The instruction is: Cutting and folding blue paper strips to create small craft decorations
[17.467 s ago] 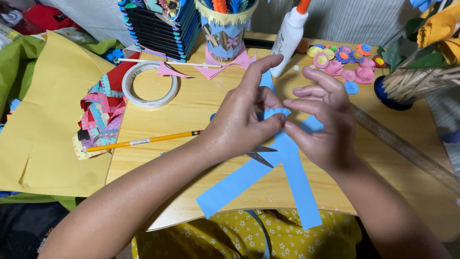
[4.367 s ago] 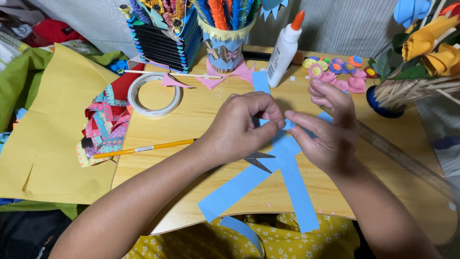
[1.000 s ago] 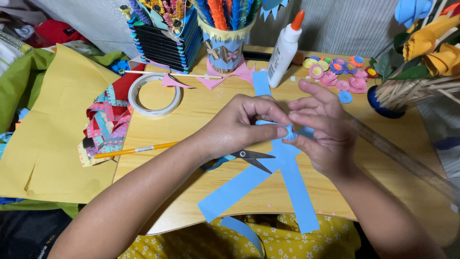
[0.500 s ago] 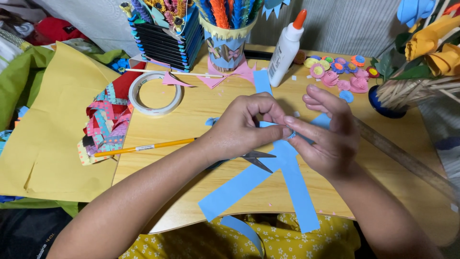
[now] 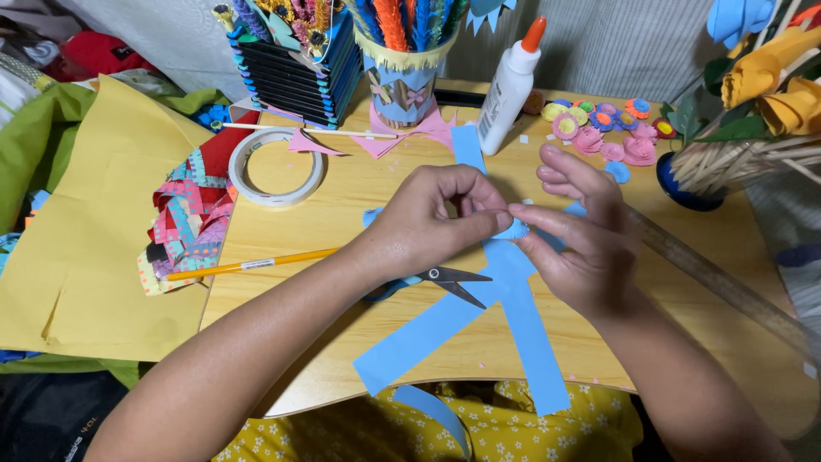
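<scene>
We see light blue paper strips [image 5: 479, 312] crossing on a pale wooden table [image 5: 359, 214], with a small light blue rolled piece [image 5: 516, 229] of the same shade above them, a yellow pencil [image 5: 248, 264] and black-bladed scissors [image 5: 449, 281] alongside. A white glue bottle [image 5: 506, 92] carries an orange cap, the tape roll [image 5: 275, 167] is off-white, and the small paper flowers [image 5: 603, 133] are pink, yellow, orange and blue. A large yellow paper sheet [image 5: 77, 248] lies under a woven mat [image 5: 190, 218] of red, pink, blue and green bands, and the garment below the table is yellow with tiny white flowers [image 5: 513, 432].
</scene>
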